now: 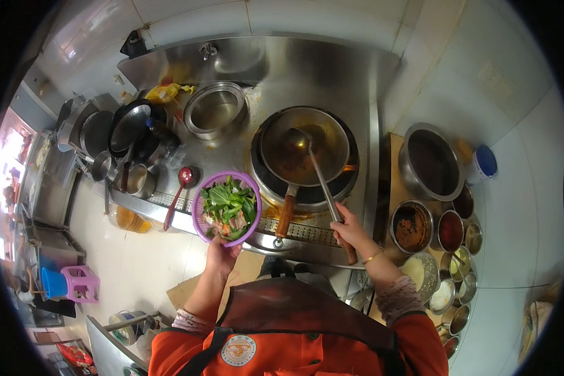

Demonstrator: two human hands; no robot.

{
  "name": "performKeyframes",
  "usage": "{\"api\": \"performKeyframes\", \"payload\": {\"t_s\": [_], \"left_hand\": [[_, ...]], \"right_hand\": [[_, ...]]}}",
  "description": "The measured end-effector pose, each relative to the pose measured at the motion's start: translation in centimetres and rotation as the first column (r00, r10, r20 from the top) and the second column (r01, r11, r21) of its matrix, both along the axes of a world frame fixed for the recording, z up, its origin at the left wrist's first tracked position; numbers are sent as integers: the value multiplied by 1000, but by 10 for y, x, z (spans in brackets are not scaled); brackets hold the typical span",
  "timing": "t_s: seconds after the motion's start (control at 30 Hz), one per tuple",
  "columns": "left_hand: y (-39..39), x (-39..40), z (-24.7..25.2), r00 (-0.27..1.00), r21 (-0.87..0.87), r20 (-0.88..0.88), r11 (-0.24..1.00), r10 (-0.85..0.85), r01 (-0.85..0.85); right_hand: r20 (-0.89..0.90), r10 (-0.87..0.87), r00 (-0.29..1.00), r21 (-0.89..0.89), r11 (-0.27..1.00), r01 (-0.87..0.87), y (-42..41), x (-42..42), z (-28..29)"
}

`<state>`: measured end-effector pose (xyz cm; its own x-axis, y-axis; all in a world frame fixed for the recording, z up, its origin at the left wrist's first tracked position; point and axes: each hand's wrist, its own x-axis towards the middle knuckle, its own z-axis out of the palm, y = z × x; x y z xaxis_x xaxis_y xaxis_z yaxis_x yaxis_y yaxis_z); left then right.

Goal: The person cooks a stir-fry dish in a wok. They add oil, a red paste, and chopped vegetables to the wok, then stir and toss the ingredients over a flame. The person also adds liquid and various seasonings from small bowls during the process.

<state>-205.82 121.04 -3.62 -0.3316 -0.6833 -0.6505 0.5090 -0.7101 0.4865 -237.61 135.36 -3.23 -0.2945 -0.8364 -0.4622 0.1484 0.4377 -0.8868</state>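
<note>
My left hand (222, 256) grips the near rim of a purple plastic basket (196, 207), held over the front edge of the steel stove. Green leafy vegetables (230, 199) fill it, with pale pinkish pieces (235, 223) among them that I cannot name for sure. My right hand (350, 229) is closed around the long handle of a metal ladle (323, 176). The ladle's bowl rests inside a wok (275, 162), where a little brownish, oily liquid shows. The wok sits on the burner, its wooden handle (285, 216) pointing towards me with no hand on it. A flame shows at its right side.
A steel pot (216, 113) stands behind the basket; a red ladle (178, 192) lies left. Several pans (127, 127) crowd the stove's left end. On the right are a large steel pot (430, 162) and several seasoning bowls (411, 225). A tap (208, 50) projects from the backsplash.
</note>
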Motion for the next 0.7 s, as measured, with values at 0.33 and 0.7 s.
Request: {"api": "performKeyframes", "payload": {"t_s": [0.33, 0.7], "left_hand": [[-25, 33, -3, 994, -129, 101, 991, -32, 45], [-29, 30, -27, 987, -38, 42, 988, 154, -152]], "right_hand": [[93, -38, 995, 83, 996, 30, -18, 8, 11], [410, -160, 898, 262, 964, 52, -8, 36, 82]]}}
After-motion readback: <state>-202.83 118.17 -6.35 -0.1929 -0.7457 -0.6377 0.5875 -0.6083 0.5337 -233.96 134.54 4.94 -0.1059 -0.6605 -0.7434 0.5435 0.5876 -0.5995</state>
